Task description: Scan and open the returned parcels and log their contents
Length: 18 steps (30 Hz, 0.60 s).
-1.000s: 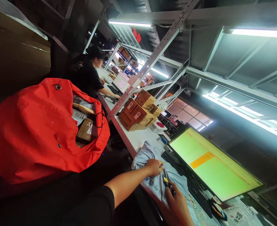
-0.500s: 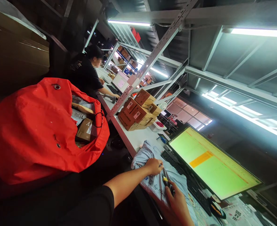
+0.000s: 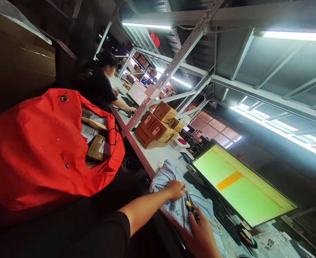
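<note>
A pale grey plastic mailer bag [image 3: 171, 175] with printed marks lies on the desk in front of me. My left hand [image 3: 176, 190] is closed, pinching a fold of the mailer bag near its middle. Just beside it, my right hand [image 3: 200, 225] is wrapped round a black and yellow utility knife [image 3: 189, 208]. The knife points towards the pinched fold. Whether the blade touches the plastic I cannot tell.
A lit monitor [image 3: 241, 182] and a keyboard [image 3: 195, 182] stand behind the mailer bag. Brown cartons [image 3: 158, 129] are stacked farther along the desk [image 3: 147, 157]. A red sack [image 3: 39, 143] of parcels bulges at left. A co-worker [image 3: 101, 82] sits beyond the metal post [image 3: 171, 68].
</note>
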{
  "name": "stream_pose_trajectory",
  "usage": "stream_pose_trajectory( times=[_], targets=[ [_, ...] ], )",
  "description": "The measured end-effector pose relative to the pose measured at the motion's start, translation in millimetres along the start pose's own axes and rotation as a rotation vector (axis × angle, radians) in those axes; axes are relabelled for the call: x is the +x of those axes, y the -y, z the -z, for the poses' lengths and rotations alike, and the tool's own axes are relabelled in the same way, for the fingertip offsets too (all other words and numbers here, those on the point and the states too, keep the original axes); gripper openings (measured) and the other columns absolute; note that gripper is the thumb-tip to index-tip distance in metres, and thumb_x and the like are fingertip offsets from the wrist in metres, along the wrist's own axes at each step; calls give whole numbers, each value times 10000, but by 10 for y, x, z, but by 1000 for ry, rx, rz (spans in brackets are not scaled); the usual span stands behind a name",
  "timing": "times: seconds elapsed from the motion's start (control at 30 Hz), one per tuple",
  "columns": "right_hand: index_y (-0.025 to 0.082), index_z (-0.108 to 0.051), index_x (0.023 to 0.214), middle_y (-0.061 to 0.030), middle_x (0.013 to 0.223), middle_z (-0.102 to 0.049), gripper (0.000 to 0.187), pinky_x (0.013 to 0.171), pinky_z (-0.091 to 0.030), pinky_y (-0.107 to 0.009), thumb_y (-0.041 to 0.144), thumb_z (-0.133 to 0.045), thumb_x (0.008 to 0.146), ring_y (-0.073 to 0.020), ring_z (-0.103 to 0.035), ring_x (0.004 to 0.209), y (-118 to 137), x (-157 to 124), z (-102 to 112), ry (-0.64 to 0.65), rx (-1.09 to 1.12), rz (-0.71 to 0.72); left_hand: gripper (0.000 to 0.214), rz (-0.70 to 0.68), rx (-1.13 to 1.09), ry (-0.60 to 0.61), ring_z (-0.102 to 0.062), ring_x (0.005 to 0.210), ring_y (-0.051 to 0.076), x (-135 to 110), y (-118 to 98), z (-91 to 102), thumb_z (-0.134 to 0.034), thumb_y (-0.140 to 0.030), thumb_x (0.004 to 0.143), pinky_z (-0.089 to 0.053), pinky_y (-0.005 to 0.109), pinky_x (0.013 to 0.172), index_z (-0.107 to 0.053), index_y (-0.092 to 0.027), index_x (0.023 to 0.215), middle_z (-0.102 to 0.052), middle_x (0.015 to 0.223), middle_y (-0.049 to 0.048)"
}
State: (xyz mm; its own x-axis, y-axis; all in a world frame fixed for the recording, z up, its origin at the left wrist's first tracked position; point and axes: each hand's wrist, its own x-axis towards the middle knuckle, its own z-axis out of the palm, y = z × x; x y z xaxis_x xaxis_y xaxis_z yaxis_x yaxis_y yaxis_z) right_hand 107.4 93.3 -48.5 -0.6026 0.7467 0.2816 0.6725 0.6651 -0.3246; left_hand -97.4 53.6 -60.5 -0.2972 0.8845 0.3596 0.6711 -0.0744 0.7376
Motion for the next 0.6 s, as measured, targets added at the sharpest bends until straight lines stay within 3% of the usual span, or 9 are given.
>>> stream_pose_trajectory(
  times=[0.2, 0.33, 0.5, 0.6],
  targets=[
    [163, -722, 1136, -148, 1104, -783, 677, 892, -546, -405, 662, -487, 743, -325, -736, 993, 23, -10, 4, -31, 26, 6, 335, -8, -1, 1, -709, 1141, 273, -14, 1, 4, -502, -422, 976, -523, 375, 1005, -732, -264, 1162, -775, 1157, 77],
    [164, -745, 1115, -133, 974, -787, 661, 802, -544, -383, 658, -496, 754, -297, -729, 836, 125, -58, 123, -59, 33, 30, 329, -35, 0, -1, -714, 1120, 280, -4, -50, 65, -484, -393, 993, -525, 387, 989, -720, -253, 1174, -772, 1157, 83],
    [195, -763, 1134, -94, 811, -759, 631, 747, -524, -368, 641, -473, 796, -275, -700, 734, 251, -80, 350, -17, -29, 66, 298, -152, -5, -4, -689, 1152, 227, 77, -208, 188, -468, -386, 1030, -509, 311, 985, -694, -270, 1185, -758, 1200, 29],
    [186, -748, 1175, -108, 864, -766, 627, 780, -521, -377, 608, -451, 818, -285, -708, 793, 283, -28, 416, 27, -100, 79, 285, -268, 0, -15, -655, 1197, 204, 110, -302, 185, -455, -365, 1051, -482, 275, 1018, -681, -251, 1180, -734, 1241, 26]
  ],
)
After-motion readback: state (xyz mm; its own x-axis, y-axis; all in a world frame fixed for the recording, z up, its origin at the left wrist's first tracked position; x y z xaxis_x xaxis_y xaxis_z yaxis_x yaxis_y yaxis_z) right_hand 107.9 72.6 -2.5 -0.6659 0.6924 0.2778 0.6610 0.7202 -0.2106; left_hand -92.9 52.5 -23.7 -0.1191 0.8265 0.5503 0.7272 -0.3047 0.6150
